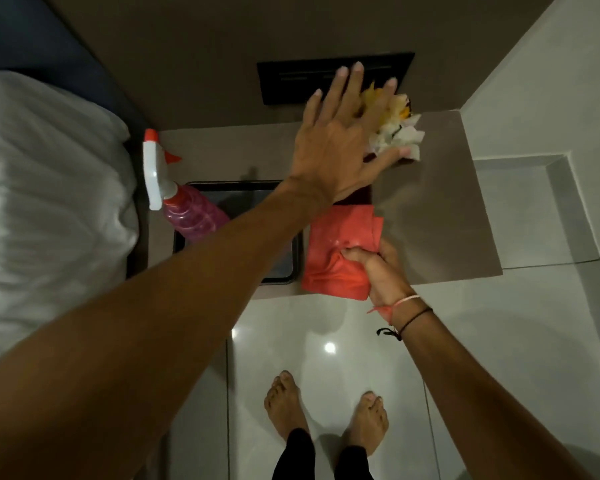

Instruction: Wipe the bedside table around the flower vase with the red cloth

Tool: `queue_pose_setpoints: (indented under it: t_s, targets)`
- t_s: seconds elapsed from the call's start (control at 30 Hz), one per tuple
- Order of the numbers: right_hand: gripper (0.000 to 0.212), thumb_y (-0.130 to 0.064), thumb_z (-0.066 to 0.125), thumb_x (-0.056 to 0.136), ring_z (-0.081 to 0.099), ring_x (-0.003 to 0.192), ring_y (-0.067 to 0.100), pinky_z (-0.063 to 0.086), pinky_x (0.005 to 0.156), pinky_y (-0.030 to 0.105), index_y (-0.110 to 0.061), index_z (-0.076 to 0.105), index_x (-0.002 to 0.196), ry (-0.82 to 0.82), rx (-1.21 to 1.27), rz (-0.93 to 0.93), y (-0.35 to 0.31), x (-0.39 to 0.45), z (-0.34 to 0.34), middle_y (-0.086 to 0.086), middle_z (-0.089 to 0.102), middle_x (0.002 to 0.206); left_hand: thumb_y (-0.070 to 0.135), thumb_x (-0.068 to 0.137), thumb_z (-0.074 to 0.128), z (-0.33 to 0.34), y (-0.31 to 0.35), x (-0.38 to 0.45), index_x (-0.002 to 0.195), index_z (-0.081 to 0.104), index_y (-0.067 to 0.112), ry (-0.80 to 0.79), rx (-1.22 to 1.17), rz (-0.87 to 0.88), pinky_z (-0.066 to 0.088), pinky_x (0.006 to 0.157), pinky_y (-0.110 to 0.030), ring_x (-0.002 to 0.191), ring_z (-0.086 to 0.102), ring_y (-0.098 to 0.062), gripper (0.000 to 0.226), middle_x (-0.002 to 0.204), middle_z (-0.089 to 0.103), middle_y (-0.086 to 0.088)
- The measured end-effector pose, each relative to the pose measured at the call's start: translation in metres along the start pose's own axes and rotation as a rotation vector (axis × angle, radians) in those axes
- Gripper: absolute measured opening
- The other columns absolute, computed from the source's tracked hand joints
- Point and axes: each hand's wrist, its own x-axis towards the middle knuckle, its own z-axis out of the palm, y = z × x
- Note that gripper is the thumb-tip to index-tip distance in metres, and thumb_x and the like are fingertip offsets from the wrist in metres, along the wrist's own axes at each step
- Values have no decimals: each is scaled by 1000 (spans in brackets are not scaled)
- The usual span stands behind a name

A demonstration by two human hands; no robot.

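The red cloth (340,251) lies folded on the grey bedside table (440,216), near its front edge. My right hand (383,271) is shut on the cloth's right side, pinching a fold. My left hand (340,133) reaches across with fingers spread, over the white and yellow flowers (395,129) of the vase at the table's back; the thumb touches the blooms. The vase body is mostly hidden under that hand, only a dark part shows below the palm.
A pink spray bottle (184,202) with a white and red trigger stands on a black tray (284,271) at the table's left. A white pillow (49,202) lies on the bed to the left. A black wall panel (326,77) is behind the flowers. My bare feet stand on glossy tiles.
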Motion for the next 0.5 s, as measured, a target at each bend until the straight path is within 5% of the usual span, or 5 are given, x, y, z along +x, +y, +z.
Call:
queue_pose_setpoints:
  t_s: [0.23, 0.37, 0.5]
  targets:
    - [51, 0, 66, 88, 69, 92, 28, 61, 77, 37, -4, 54, 138, -128, 141, 214, -11, 19, 72, 19, 68, 120, 75, 98, 20, -35, -93, -28, 167, 9, 28, 67, 95, -127, 11, 133, -56, 164, 5, -32, 85, 176, 5, -17]
    - [38, 2, 54, 96, 65, 97, 30, 51, 101, 52, -4, 54, 133, -235, 154, 261, -19, 32, 109, 21, 62, 121, 73, 100, 21, -47, -118, -45, 167, 7, 27, 42, 122, -148, 8, 134, -54, 164, 2, -31, 82, 176, 3, -17]
    - [40, -6, 66, 92, 65, 118, 34, 51, 104, 45, -3, 58, 132, -143, -332, 53, -20, 37, 118, 18, 67, 128, 72, 100, 17, -66, -123, -52, 167, 8, 28, 61, 130, -142, 9, 134, -54, 164, 4, -31, 81, 176, 4, -17]
